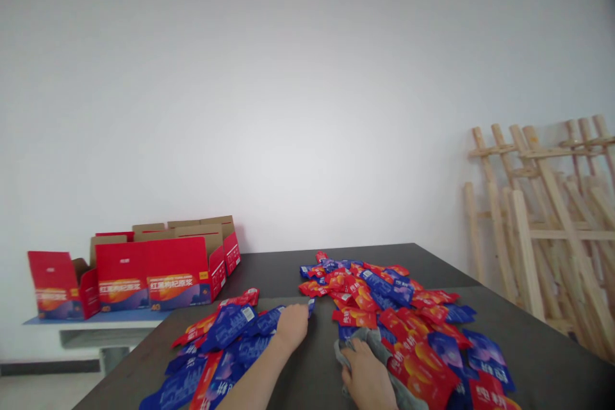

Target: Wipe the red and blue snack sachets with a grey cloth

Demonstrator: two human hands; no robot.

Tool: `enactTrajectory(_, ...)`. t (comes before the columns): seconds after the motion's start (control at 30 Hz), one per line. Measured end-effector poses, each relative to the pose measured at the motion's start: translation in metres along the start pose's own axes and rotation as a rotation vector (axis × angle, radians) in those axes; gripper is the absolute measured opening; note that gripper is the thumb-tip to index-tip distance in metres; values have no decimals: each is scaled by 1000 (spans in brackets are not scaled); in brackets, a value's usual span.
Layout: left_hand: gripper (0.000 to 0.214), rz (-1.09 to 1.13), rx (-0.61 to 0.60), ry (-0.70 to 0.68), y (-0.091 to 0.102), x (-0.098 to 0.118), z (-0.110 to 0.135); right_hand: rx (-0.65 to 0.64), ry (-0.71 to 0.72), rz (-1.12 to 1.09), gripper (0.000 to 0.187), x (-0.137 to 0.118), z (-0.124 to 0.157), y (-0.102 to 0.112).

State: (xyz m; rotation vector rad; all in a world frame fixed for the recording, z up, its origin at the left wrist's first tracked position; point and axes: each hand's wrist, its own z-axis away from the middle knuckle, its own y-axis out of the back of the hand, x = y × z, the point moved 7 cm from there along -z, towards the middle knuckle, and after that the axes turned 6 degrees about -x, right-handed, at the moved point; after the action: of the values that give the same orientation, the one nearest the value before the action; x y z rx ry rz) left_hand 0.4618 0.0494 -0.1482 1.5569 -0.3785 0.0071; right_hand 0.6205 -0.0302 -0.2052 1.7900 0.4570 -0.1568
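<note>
Sachets, red and blue, lie in two loose heaps on the worktop, a bare dark strip between them. My left grip is closed, apparently pinching a blue sachet; only its end pokes out past my fingers, on the side facing the right-hand heap (the rest is covered, so I can't tell its long axis). The left-hand heap is just left of that hand, partly behind my forearm. My right grip is clenched on a grey cloth, bunched against the near left edge of the right-hand heap, so it's the nearer hand to those; they spread away from it, rightward and toward the far side, axes every which way.

Surface: dark, flat, with a tone change across it. Room: open-topped red cartons on a blue-topped stand at left, pale wooden frames at right, plain white wall behind.
</note>
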Motion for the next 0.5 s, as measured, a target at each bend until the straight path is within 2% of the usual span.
enactTrajectory(0.07, 30, 103, -26, -5, 0, -6, 12, -5, -20, -38, 33, 4, -2, 7)
enactTrajectory(0.13, 32, 207, -85, -6, -9, -12, 23, 12, -43, -80, 33, 8, -4, 20)
enactTrajectory(0.2, 27, 447, -186, 7, -28, -17, 31, 63, -51, -107, 34, 8, -6, 39)
enactTrajectory(0.3, 12, 965, -386, 80, -66, -18, 40, 116, -2, -111, 35, -9, -4, 58)
enactTrajectory(0.37, 13, 1155, -481, 103, -85, -14, 43, 82, 58, -101, 34, -30, 0, 54)
enactTrajectory(0.5, 16, 1146, -517, -13, -93, -6, 45, -38, 171, -90, 32, -64, 10, 18)
